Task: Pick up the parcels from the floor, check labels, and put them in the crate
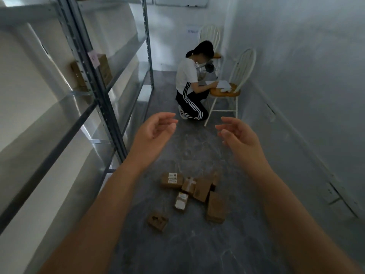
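Both arms reach forward from the bottom of the frame. The left hand (156, 127), just left of centre, is empty, its palm turned inward and its fingers loosely curled. The right hand (237, 133), just right of centre, faces it in the same relaxed way and also holds nothing; the two are apart.

The parcels (197, 190) lie in a loose cluster on the grey floor (197, 250) in the lower centre of the frame, below the hands. They are small brown cardboard boxes, some bearing white labels, and one lone box (157, 221) sits apart at the lower left of the cluster.

Metal shelving (94, 91) fills the left side, with a cardboard box (103, 68) on an upper shelf. In the upper centre, a person (187, 80) crouches at a white chair (227, 89) with papers on its wooden seat.
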Demonstrator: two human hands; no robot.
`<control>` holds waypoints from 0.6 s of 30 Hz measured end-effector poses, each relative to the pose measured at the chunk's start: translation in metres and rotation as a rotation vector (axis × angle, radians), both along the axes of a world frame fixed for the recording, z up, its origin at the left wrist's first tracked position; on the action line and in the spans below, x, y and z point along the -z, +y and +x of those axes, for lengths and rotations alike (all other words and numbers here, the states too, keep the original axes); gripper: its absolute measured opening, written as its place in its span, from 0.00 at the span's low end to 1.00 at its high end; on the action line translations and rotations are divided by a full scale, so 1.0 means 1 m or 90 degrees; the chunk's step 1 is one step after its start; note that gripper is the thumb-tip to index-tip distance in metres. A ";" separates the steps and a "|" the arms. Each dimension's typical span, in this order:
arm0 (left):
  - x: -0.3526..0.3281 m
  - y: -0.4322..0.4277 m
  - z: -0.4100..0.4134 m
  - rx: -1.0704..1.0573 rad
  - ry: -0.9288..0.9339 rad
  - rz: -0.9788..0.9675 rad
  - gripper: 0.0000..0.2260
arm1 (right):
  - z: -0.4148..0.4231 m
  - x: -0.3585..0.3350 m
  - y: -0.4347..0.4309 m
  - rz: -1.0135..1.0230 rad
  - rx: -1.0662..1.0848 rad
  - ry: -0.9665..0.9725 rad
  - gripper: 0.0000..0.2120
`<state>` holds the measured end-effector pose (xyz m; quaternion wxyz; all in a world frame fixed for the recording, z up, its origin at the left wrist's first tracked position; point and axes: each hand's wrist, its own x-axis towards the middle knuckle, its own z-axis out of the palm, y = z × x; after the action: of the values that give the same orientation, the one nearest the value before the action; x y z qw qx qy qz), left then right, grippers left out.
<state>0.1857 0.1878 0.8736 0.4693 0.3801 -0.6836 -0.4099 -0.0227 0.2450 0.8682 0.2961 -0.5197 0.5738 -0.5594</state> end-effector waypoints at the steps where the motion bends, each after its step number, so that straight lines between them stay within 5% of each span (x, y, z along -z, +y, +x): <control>1: 0.002 -0.007 -0.007 -0.003 0.004 0.002 0.09 | -0.005 0.001 -0.009 0.004 -0.008 0.007 0.13; 18: 0.071 -0.242 -0.011 0.025 -0.030 0.129 0.09 | -0.010 0.073 -0.231 0.142 0.016 -0.003 0.13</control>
<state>0.1752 -0.0547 0.8022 0.4041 0.4214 -0.6569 -0.4771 -0.0328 0.0144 0.7950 0.3465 -0.4753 0.6380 -0.4969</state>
